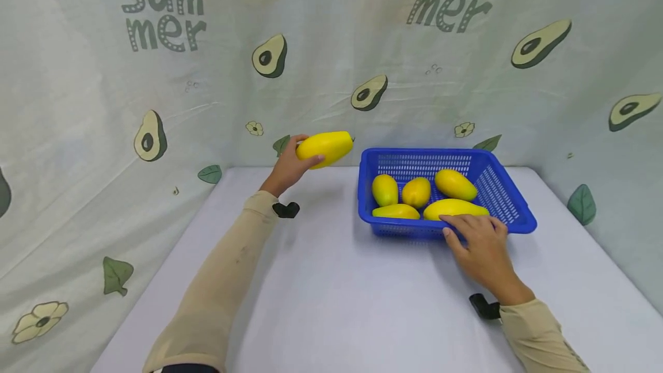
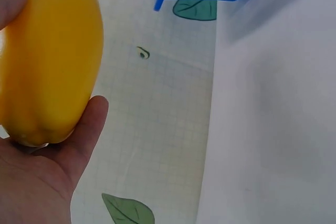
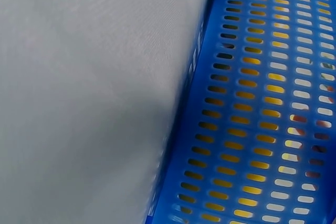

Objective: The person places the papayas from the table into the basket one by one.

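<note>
My left hand (image 1: 288, 167) holds a yellow papaya (image 1: 327, 147) up at the far side of the table, left of the basket. Thumb and fingers lie on opposite sides of the fruit, and its rounded end sits toward the palm in the left wrist view. A blue plastic basket (image 1: 518, 203) stands on the right half of the table. My right hand (image 1: 481, 249) grips its front rim, fingers over the edge beside a long yellow fruit (image 1: 450, 208). The right wrist view shows the slotted basket wall (image 3: 236, 121) with yellow behind it.
Inside the basket lie several more yellow fruits, among them a greenish-yellow mango (image 1: 385, 190) and an orange-yellow one (image 1: 416, 193). A white cloth covers the table (image 1: 357, 298). Behind it hangs a curtain (image 1: 311, 4) printed with avocados and leaves.
</note>
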Action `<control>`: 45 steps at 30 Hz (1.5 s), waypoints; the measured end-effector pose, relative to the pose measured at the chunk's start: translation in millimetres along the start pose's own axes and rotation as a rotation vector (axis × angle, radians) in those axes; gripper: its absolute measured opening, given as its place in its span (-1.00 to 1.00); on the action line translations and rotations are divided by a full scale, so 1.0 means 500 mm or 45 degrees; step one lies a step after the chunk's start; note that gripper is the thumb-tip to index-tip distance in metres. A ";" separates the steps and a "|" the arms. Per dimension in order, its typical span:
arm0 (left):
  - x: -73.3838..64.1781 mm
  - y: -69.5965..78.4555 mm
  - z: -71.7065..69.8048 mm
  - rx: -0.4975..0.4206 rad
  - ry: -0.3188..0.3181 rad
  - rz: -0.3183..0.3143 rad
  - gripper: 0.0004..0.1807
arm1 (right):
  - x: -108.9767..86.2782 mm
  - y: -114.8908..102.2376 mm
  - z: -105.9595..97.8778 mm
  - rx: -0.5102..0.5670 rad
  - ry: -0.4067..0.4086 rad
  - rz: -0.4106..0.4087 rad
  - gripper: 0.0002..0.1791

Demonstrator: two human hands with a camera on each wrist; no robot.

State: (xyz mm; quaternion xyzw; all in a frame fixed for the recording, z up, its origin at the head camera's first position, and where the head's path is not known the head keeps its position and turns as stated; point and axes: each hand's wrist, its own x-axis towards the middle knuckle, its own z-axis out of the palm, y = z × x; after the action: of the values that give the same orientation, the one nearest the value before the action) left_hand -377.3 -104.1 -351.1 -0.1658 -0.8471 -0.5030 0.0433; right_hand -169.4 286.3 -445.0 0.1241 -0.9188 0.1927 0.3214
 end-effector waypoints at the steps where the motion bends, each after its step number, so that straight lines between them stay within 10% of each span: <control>1: 0.004 0.004 0.002 -0.008 0.001 0.009 -0.08 | 0.001 0.001 -0.002 -0.001 0.005 0.000 -0.67; 45: 0.070 0.148 0.051 0.053 -0.153 0.173 -0.18 | 0.001 0.000 0.004 0.009 0.038 -0.037 -0.66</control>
State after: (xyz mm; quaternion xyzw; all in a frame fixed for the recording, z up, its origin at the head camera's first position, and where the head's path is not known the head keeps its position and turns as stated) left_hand -383.8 -41.5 -293.2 -0.2518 -0.8453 -0.4703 0.0300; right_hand -171.0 285.3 -446.2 0.1358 -0.9113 0.1930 0.3375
